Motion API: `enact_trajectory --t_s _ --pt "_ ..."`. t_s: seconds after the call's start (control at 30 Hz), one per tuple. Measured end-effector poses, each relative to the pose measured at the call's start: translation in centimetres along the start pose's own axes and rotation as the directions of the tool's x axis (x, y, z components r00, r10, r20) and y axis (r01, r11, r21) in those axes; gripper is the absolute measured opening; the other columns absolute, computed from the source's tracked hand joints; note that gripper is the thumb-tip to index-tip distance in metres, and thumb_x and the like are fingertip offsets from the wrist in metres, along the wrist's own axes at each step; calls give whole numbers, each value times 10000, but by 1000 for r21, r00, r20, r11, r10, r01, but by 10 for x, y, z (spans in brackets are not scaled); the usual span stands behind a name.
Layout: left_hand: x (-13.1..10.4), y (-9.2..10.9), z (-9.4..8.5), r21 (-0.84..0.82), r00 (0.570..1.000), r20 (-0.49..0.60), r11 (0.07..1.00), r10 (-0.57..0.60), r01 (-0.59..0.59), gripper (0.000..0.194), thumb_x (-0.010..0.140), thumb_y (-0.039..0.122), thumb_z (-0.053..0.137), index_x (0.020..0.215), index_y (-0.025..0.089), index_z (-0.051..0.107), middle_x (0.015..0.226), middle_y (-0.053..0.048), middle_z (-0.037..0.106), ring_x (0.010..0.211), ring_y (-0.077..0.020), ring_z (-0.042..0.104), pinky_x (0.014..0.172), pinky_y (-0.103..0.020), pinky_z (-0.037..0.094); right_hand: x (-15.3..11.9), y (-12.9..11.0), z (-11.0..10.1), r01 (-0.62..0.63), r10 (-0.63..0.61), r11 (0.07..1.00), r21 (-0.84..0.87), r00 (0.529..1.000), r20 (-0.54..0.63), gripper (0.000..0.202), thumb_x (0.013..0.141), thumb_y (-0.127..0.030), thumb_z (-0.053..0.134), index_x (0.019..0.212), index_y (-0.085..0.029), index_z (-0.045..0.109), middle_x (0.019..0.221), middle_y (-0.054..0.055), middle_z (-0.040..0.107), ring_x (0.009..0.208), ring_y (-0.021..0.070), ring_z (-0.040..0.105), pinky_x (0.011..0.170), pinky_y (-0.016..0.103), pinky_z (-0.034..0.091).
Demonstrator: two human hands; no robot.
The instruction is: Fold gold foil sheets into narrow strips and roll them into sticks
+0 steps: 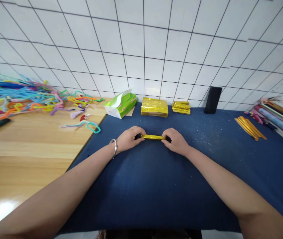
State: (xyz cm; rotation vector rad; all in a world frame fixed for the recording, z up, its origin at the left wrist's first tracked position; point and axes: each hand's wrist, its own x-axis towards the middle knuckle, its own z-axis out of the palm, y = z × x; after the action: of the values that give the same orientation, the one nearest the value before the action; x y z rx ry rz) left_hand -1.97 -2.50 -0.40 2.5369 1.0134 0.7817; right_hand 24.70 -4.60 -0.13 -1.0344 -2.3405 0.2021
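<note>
A narrow folded gold foil strip lies level between my two hands over the dark blue cloth. My left hand pinches its left end, thumb below and fingers above. At the right end, my right hand has the same kind of pinch. Behind the strip stands a thick stack of gold foil sheets. To the right of that stack is a small pile of folded gold strips.
A green tissue box sits at the back left, and a black phone leans on the tiled wall. Flat gold strips and books are at the right. Colourful pipe cleaners cover part of the wooden table.
</note>
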Motion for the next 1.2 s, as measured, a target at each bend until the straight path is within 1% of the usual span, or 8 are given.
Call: enact_trajectory --t_s 0.13,0.3,0.5,0.63,0.8,0.97,1.07,1.2 --pt "0 3 0 65 999 21 997 30 -32 345 800 278 564 1137 222 510 1036 -44 597 938 -180 540 864 -334 430 0 -7 -4 1 2 999 51 998 -56 97 795 -174 536 873 -220 503 884 38 573 854 187 514 799 344 419" --pt "2 15 3 118 997 66 991 51 -59 388 807 273 560 1186 217 499 1044 -69 600 963 -205 543 859 -348 420 4 -36 -13 -47 66 988 148 991 -121 130 817 -243 534 945 -235 511 889 35 567 806 171 531 753 325 454" --pt "2 32 7 -175 995 -34 981 -90 83 222 783 183 543 1004 204 556 923 -17 616 841 -144 564 777 -287 448 3 -66 -19 22 20 968 249 986 -163 413 788 -374 604 1149 -276 430 1087 49 525 898 171 544 764 322 491" --pt "2 34 7 -372 983 -66 918 -174 138 182 777 177 545 958 182 564 934 -26 614 855 -132 568 799 -287 454 0 -55 -13 -16 88 952 307 972 -220 428 795 -364 597 1179 -270 433 1122 73 491 880 178 544 755 342 498" --pt "3 27 8 -527 977 -64 838 -205 141 137 784 168 530 920 171 543 991 -54 620 919 -151 584 863 -341 457 1 -36 1 -89 156 937 337 971 -178 332 824 -298 549 1143 -245 475 1022 66 517 826 170 548 714 342 498" --pt "4 25 9 -626 979 -19 766 -202 146 134 780 166 540 914 166 536 988 -66 621 935 -161 587 894 -378 448 0 -33 6 -90 129 946 313 986 -107 314 819 -249 540 1130 -252 496 1029 57 528 833 162 551 697 322 501" --pt "3 28 7 -813 961 12 556 -277 170 207 767 152 560 968 176 514 1015 -58 625 915 -149 610 901 -377 455 0 -33 7 -84 106 956 280 992 -64 296 816 -221 539 1109 -250 516 1034 51 530 823 149 552 709 311 501" --pt "3 26 5 -987 892 129 33 -432 158 275 817 169 498 1090 192 470 1041 -59 633 892 -142 638 878 -370 487 0 -32 9 -86 95 967 240 995 -29 277 814 -203 538 1089 -240 532 1036 47 534 797 136 553 756 323 492"
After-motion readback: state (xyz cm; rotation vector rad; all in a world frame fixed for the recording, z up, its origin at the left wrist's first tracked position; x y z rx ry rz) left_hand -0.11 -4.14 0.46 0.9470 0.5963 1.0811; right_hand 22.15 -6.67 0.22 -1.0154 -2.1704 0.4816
